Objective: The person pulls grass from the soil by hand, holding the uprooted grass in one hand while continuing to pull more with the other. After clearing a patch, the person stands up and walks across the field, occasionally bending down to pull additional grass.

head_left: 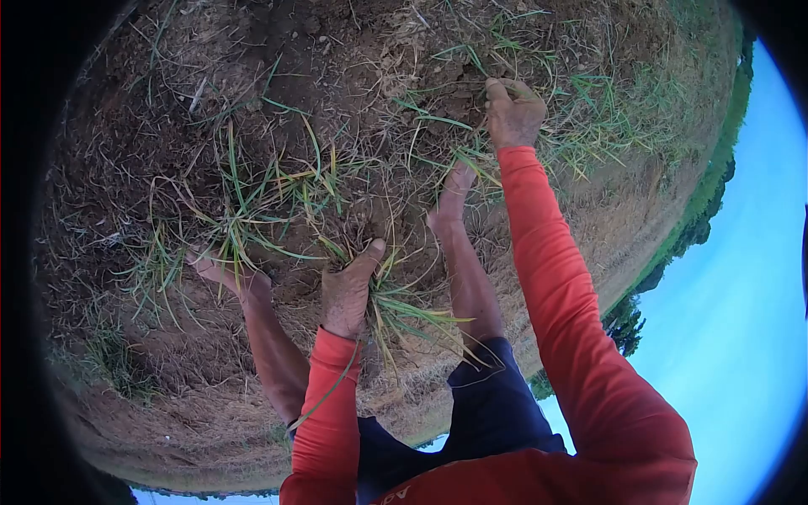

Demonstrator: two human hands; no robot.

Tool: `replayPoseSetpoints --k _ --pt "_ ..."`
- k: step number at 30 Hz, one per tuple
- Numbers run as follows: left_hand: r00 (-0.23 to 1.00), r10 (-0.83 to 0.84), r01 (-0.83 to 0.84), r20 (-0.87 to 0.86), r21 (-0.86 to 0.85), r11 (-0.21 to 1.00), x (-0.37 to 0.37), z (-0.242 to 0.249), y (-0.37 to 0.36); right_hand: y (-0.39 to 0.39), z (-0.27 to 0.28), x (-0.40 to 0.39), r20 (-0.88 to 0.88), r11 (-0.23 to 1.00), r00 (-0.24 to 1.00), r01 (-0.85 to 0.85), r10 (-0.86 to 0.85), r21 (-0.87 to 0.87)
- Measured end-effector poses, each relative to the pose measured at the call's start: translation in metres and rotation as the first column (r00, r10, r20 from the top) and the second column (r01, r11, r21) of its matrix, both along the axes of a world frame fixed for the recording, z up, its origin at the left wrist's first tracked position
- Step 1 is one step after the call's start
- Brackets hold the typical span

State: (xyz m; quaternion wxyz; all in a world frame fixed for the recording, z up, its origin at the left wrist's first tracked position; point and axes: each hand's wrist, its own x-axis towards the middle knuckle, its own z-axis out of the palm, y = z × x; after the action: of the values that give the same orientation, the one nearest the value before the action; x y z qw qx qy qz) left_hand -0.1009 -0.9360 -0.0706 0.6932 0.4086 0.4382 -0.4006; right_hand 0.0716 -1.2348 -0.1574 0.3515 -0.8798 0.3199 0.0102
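My left hand [347, 290] is closed around a bunch of onion-like plants [412, 310], with roots showing above the thumb and long green and yellowing leaves hanging out to the right. Farther forward and to the right, my right hand [515, 114] is down at the soil with thumb and fingers pinched together beside thin green leaves. What lies between those fingertips is too small to make out. More of the same long-leaved plants [240, 223] grow in the soil left of my left hand.
Dry brown soil [337, 50] littered with straw surrounds me. My bare feet [454, 192] stand among the plants. More green tufts [598, 122] grow right of my right hand, and another tuft [114, 358] is at far left. Trees [623, 324] line the field's edge.
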Motion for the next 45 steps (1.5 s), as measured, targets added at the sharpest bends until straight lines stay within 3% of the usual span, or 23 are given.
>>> replayPoseSetpoints --k 8,11,12,14,15,16,19,20,21,25,26,27,28,31,32,33,34,35,36,38,40,43,45 --pt "0.994 0.092 -0.094 -0.052 -0.033 0.995 -0.001 -0.006 -0.003 -0.003 0.095 -0.007 0.007 0.976 0.994 0.109 -0.112 0.191" --pt "0.993 0.089 -0.092 -0.076 -0.025 0.995 -0.002 -0.01 -0.002 -0.017 0.119 -0.005 0.028 0.887 0.994 0.082 -0.106 0.455" --pt "0.994 0.076 -0.08 -0.081 -0.036 0.996 -0.002 -0.01 -0.001 -0.025 0.12 -0.002 -0.009 0.769 0.988 0.123 -0.151 0.628" --pt "0.999 0.035 -0.034 0.031 -0.05 0.998 -0.009 -0.014 0.001 -0.067 0.054 -0.013 -0.352 0.98 0.936 0.059 0.012 0.189" --pt "0.989 0.003 0.004 0.145 -0.05 0.999 -0.022 -0.021 0.002 -0.082 0.036 -0.022 -0.531 0.998 0.847 -0.041 0.015 -0.037" --pt "0.965 -0.03 0.043 0.259 -0.045 0.998 -0.028 -0.024 0.005 -0.076 0.052 -0.031 -0.472 0.998 0.881 0.056 -0.04 0.021" --pt "0.933 -0.151 0.127 0.328 0.094 0.987 -0.03 -0.037 0.006 -0.042 0.067 -0.024 -0.291 0.928 0.953 0.18 -0.082 0.327" --pt "0.975 -0.025 0.04 0.221 -0.066 0.997 -0.034 -0.034 0.009 -0.033 0.082 -0.034 -0.269 0.885 0.958 0.211 -0.102 0.415" --pt "0.98 -0.074 0.089 0.185 -0.074 0.993 -0.033 -0.023 0.012 -0.023 0.093 -0.045 -0.24 0.832 0.963 0.231 -0.122 0.505" --pt "0.989 -0.077 0.076 0.123 0.007 0.997 -0.018 -0.019 0.002 0.022 0.11 -0.077 -0.25 0.828 0.966 0.197 -0.071 0.526" --pt "0.998 -0.017 0.017 0.055 -0.002 1.0 -0.014 -0.017 -0.001 0.042 0.12 -0.084 -0.288 0.823 0.956 0.113 0.063 0.557" --pt "0.999 0.048 -0.048 -0.005 -0.015 0.999 -0.007 -0.014 -0.008 0.073 0.133 -0.092 -0.364 0.76 0.929 0.191 0.064 0.621" --pt "0.963 0.25 -0.259 -0.102 -0.081 0.962 0.006 -0.003 -0.014 0.08 0.126 -0.112 -0.204 0.757 0.842 -0.309 0.499 0.576" --pt "0.965 0.175 -0.203 -0.194 -0.138 0.969 -0.006 -0.012 -0.014 0.097 0.13 -0.088 -0.231 0.698 0.751 -0.39 0.619 0.601" --pt "0.975 0.163 -0.189 -0.154 -0.178 0.966 -0.017 -0.022 -0.006 0.102 0.131 -0.077 -0.237 0.671 0.714 -0.415 0.659 0.615" --pt "0.999 0.038 -0.039 -0.008 -0.135 0.99 -0.023 -0.027 0.002 0.104 0.13 -0.067 -0.244 0.643 0.675 -0.436 0.696 0.629" --pt "0.987 -0.096 0.106 0.131 -0.07 0.992 -0.028 -0.032 0.008 0.092 0.113 -0.042 -0.279 0.813 0.784 -0.439 0.554 0.382" --pt "0.937 -0.236 0.241 0.258 0.013 0.97 -0.03 -0.034 0.011 0.074 0.091 -0.022 -0.172 0.895 0.879 -0.425 0.444 0.137" --pt "0.993 -0.02 0.022 0.114 -0.012 1.0 -0.019 -0.02 0.001 0.051 0.056 -0.002 -0.003 0.877 0.885 -0.462 0.465 -0.134" --pt "0.995 -0.022 0.029 0.092 -0.071 0.997 -0.012 -0.01 -0.001 0.023 0.018 0.035 -0.022 0.749 0.846 -0.483 0.532 -0.454" --pt "0.998 0.05 -0.047 0.024 -0.129 0.99 -0.012 -0.011 -0.002 0.007 -0.002 0.051 -0.116 0.696 0.855 -0.484 0.506 -0.531" --pt "0.997 -0.052 0.047 -0.048 -0.102 0.994 -0.01 -0.011 -0.001 -0.004 0.001 0.058 -0.232 0.699 0.852 -0.52 0.47 -0.492" --pt "0.998 0.018 -0.011 0.061 -0.124 0.992 -0.018 -0.016 -0.001 -0.003 0.005 0.06 -0.25 0.741 0.864 -0.503 0.437 -0.445"
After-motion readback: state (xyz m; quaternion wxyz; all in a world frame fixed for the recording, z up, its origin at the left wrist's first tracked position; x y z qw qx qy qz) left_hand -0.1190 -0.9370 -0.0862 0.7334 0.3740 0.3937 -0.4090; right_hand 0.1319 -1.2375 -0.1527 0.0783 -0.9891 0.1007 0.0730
